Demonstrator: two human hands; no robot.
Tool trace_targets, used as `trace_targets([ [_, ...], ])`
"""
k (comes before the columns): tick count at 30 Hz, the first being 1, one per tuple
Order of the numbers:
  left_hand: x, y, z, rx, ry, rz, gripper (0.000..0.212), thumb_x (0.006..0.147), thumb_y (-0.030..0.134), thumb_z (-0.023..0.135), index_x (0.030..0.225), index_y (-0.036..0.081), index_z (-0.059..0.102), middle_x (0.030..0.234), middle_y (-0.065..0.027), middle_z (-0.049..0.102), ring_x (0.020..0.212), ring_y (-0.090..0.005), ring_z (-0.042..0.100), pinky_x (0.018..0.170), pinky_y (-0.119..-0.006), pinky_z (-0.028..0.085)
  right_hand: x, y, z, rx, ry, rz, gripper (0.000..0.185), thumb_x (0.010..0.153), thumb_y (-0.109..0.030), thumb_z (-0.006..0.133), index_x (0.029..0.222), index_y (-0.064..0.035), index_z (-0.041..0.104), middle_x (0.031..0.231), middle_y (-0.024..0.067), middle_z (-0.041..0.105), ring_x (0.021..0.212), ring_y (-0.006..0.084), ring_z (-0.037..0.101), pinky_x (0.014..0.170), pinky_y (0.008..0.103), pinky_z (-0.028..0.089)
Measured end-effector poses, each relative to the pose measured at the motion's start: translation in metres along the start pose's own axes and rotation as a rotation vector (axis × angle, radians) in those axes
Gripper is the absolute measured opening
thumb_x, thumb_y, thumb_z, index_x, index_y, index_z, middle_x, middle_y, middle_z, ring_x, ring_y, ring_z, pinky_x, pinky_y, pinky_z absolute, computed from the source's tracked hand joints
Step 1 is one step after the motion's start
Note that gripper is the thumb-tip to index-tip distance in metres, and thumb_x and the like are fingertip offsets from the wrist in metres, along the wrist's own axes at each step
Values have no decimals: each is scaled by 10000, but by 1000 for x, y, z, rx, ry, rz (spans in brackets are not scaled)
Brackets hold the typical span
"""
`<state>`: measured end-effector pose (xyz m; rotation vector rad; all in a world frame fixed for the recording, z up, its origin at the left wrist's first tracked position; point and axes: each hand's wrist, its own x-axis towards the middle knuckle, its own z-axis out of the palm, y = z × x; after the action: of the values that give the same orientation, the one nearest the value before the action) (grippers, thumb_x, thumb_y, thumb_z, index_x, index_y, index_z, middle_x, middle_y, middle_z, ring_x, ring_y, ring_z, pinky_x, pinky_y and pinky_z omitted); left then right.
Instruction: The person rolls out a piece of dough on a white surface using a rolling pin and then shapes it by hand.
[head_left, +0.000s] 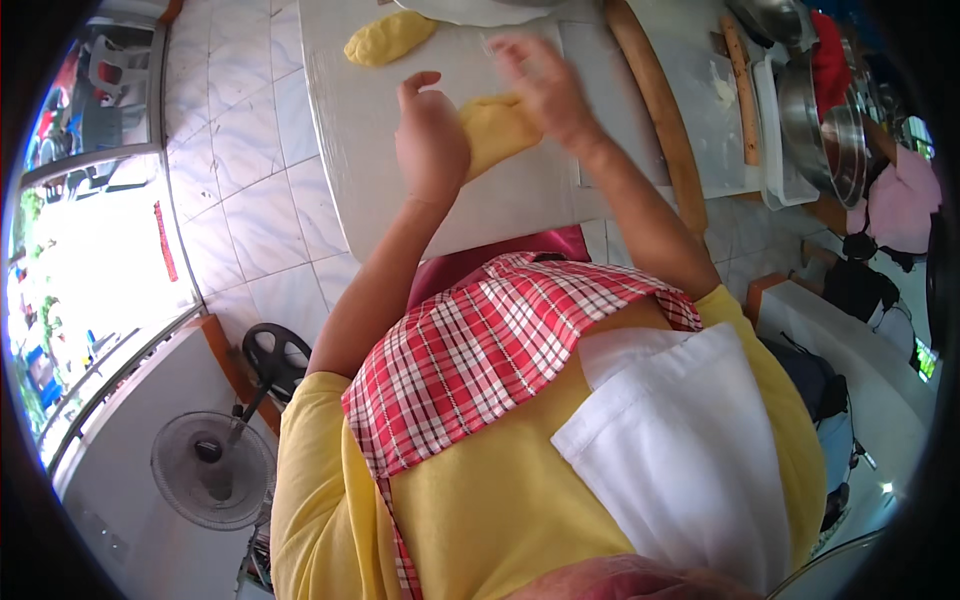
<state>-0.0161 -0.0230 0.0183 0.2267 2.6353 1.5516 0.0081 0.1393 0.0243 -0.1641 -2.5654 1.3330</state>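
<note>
A flattened yellow dough piece (496, 136) lies on the pale work table in front of me, its edge partly covered by both hands. My left hand (433, 142) rests against the dough's left side, one digit sticking up; its other fingers are hidden. Above the dough's right end is my right hand (541, 90), blurred by motion, with fingers spread and nothing held between them. Whether it touches the dough is unclear. Farther off on the table sits a rolled, ridged yellow dough piece (390, 37).
A long wooden rolling pin (664, 112) lies right of my right forearm. Beyond it are a thinner wooden rod (741, 90), a white tray (784, 135) and metal bowls (814, 124). A white bowl's rim (480, 13) shows at the top. A fan (214, 470) stands lower left.
</note>
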Motion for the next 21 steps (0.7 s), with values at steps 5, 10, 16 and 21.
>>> trace_targets([
  [5, 3, 1, 21, -105, 131, 57, 248, 921, 67, 447, 1165, 64, 490, 762, -131, 602, 696, -293, 612, 623, -388, 457, -13, 2, -7, 631, -67, 322, 225, 887, -160, 599, 1076, -38, 611, 938, -16, 638, 880, 67, 579, 756, 224, 474],
  [10, 10, -45, 42, 128, 68, 212, 265, 941, 115, 458, 1203, 93, 489, 1029, -144, 590, 939, -320, 602, 760, -397, 473, -28, -2, 18, 130, 94, -75, 161, 806, -28, 631, 964, -29, 660, 964, 92, 676, 841, 212, 645, 748, 292, 517],
  [16, 35, 4, -22, -709, 65, 8, 318, 921, 180, 541, 1216, 63, 515, 945, -114, 613, 789, -194, 629, 722, -346, 498, -14, -45, 20, 210, -322, -301, 222, 827, -81, 554, 1020, -31, 651, 1040, 141, 662, 956, 314, 612, 878, 408, 474],
  [21, 18, 42, -26, -71, -418, 482, 235, 886, 233, 536, 1050, 130, 668, 930, -83, 679, 867, -313, 613, 808, -373, 492, -14, -30, 27, 68, -658, -180, 162, 791, -74, 573, 934, -23, 629, 987, 153, 646, 953, 311, 600, 842, 428, 461],
])
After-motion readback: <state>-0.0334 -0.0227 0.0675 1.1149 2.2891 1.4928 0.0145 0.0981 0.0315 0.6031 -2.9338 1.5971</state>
